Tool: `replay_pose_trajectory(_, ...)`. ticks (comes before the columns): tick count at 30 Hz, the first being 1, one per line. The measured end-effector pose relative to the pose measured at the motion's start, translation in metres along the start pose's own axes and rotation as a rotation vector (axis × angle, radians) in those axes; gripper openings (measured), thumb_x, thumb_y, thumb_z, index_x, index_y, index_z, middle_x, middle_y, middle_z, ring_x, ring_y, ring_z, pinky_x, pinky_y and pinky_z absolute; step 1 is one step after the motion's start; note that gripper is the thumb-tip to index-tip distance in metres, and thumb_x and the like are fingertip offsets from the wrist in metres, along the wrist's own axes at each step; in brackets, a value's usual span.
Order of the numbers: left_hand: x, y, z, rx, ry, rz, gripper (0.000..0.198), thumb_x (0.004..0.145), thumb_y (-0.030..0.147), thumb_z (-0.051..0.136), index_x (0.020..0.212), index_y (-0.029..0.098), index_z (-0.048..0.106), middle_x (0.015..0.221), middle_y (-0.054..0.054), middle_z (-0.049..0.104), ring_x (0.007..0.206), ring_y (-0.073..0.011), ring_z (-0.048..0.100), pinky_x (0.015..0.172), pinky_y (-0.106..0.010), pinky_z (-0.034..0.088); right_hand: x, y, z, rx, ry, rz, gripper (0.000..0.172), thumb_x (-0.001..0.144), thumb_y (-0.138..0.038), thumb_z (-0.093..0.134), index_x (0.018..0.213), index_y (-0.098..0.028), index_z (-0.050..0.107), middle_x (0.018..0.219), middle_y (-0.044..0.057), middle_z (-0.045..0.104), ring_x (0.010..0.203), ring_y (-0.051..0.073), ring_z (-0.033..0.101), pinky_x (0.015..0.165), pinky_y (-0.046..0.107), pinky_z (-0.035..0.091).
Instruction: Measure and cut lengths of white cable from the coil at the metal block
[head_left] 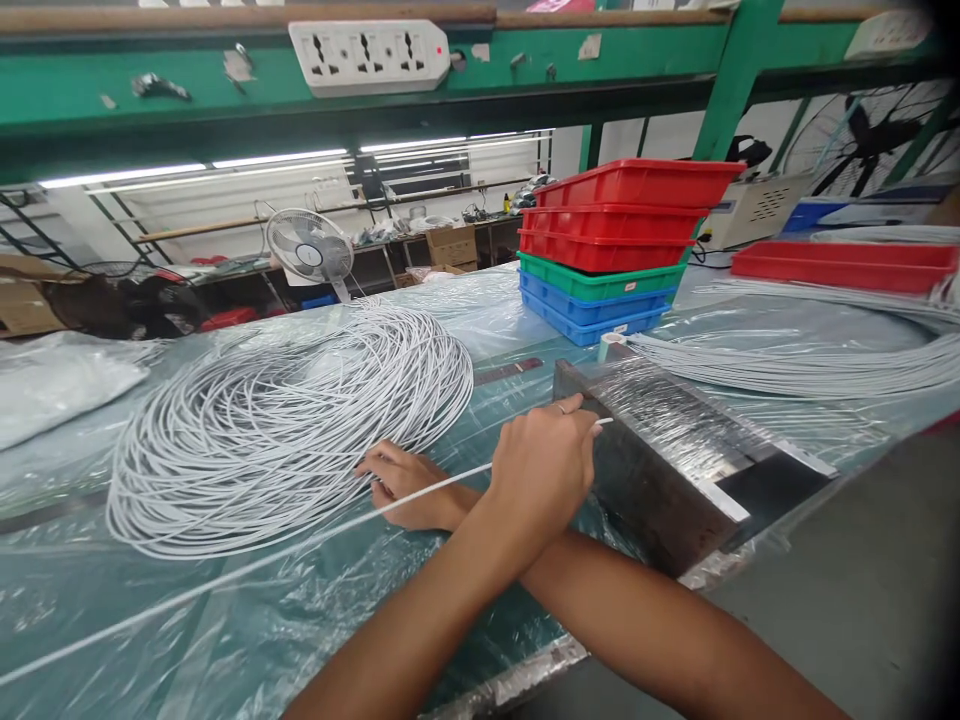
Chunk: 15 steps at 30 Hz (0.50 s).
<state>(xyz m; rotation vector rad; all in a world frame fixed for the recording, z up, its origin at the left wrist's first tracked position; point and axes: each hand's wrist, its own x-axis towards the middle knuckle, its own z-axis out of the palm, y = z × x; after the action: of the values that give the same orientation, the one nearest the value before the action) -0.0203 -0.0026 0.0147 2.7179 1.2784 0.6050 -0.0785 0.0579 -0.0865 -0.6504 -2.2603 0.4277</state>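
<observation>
— Examining the bench, we find the arms crossed. The left hand (544, 465) lies over the right forearm, closed in a fist round a single white cable strand (315, 535). The strand's short end sticks out past the knuckles, just beside the dark metal block (667, 460).

— And where does the strand run?

— We trace it from the fist down and to the left across the plastic-covered table (225, 640), passing in front of the large white cable coil (292, 430).

— The other hand?

— We note the right hand (405, 485) lying low at the near edge of the coil, fingers loosely spread on the sheet. We cannot tell whether it has hold of anything.

— Surroundings?

— Stacked coloured trays (607, 250) stand behind the block, and a bundle of straight white cables (810, 370) lies to the right.
</observation>
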Motion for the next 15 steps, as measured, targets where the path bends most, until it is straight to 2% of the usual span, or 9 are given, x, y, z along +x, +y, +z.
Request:
replay_pose_trajectory(5, -0.0007, 0.0010, 0.0012, -0.040, 0.024, 0.011, 0.011, 0.103, 0.018, 0.056, 0.103, 0.021, 0.067, 0.125, 0.004, 0.048, 0.101, -0.0250, 0.057, 0.091, -0.042, 0.053, -0.0003, -0.0012, -0.0005, -0.012, 0.007, -0.006, 0.029, 0.088, -0.015, 0.044, 0.113, -0.018, 0.057, 0.117, 0.006, 0.055, 0.061, 0.009, 0.047, 0.058, 0.023, 0.039)
replay_pose_trajectory(11, -0.0012, 0.0033, 0.0027, 0.035, 0.011, 0.014, 0.010, 0.103, 0.018, 0.055, 0.103, 0.018, 0.065, 0.129, 0.003, 0.045, 0.100, -0.0252, 0.057, 0.087, -0.042, 0.054, -0.0001, -0.0030, -0.0003, -0.010, 0.017, -0.013, 0.030, 0.085, -0.011, 0.046, 0.111, -0.020, 0.058, 0.115, 0.004, 0.056, 0.065, 0.010, 0.051, 0.063, 0.024, 0.043)
replay_pose_trajectory(15, -0.0028, 0.0027, 0.0102, 0.081, 0.071, 0.064, 0.007, 0.102, 0.018, 0.057, 0.101, 0.017, 0.063, 0.127, 0.003, 0.046, 0.095, -0.0231, 0.058, 0.078, -0.036, 0.057, -0.0007, -0.0025, 0.0042, 0.003, 0.027, -0.018, 0.031, 0.083, -0.009, 0.047, 0.110, -0.019, 0.058, 0.112, 0.005, 0.056, 0.078, 0.013, 0.056, 0.074, 0.025, 0.046)
